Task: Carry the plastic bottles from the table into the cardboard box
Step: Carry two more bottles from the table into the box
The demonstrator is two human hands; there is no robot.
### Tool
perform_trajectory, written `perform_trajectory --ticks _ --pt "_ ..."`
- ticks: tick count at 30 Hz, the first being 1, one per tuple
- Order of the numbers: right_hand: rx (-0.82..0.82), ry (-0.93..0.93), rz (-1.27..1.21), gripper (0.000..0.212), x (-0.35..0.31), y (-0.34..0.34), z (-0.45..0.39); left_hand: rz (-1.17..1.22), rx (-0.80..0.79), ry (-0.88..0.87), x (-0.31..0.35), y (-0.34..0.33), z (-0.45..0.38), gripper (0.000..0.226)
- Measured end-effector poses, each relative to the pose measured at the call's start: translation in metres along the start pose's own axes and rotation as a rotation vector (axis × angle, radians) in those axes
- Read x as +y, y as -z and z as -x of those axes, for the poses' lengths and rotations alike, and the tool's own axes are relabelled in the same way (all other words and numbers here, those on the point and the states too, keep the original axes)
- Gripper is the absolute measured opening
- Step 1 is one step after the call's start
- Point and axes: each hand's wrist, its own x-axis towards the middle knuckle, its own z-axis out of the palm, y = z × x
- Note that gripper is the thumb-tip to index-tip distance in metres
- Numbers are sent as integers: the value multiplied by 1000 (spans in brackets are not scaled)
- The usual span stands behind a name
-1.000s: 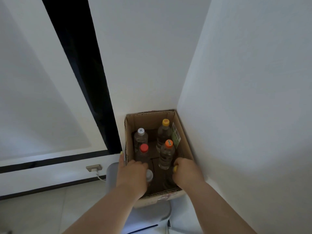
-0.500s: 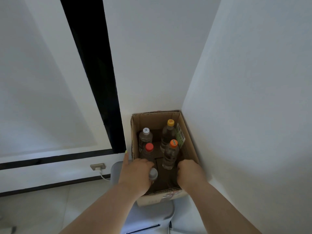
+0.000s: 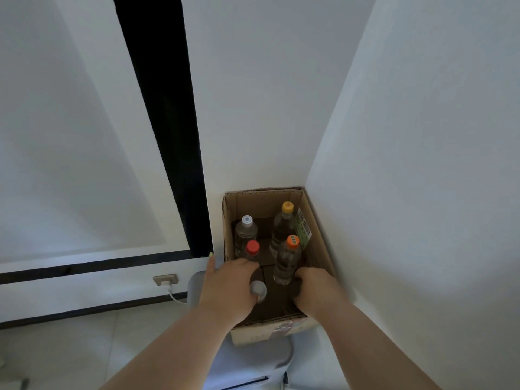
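Brown box, bright caps, pale room

The cardboard box (image 3: 318,246) is plain brown (darker in the shadowed bottom), with a green-and-white barcode label (image 3: 304,227) on its right inner wall. Inside stand clear bottles: one with a yellow cap (image 3: 287,207), one with an orange cap (image 3: 293,241) bearing a small green mark, one with a red cap (image 3: 252,247), one with a white cap (image 3: 247,220) printed with a dark square pattern, and one with a greyish-white cap (image 3: 258,288). The walls (image 3: 422,136) are white, crossed by a black vertical band (image 3: 166,122) and black horizontal stripes (image 3: 84,264). The wall socket (image 3: 165,279) is beige, its plug and cord white. A fingernail (image 3: 211,254) is painted yellow-green.
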Motion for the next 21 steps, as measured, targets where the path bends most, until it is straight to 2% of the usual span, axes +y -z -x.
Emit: perform_trajectory --ticks 3,8,13,15,17,18,21 --pt "98 52 -60 31 -7 8 5 15 28 17 -3 7 1 67" --pt "389 162 -172 57 -20 25 26 111 100 48 -11 39 8 82" --pt "547 225 -474 65 -41 47 72 581 256 0 -18 92 35 85" --pt "535 245 -738 65 -51 55 100 765 268 -52 -20 116 54 81" --pt "471 261 -1022 63 -62 62 129 1012 212 -89 -19 139 77 81" --pt "458 278 -1141 59 -67 65 142 1143 182 -105 -17 148 88 76" --pt "472 357 -1461 50 -81 68 189 1494 148 -191 -14 167 130 41"
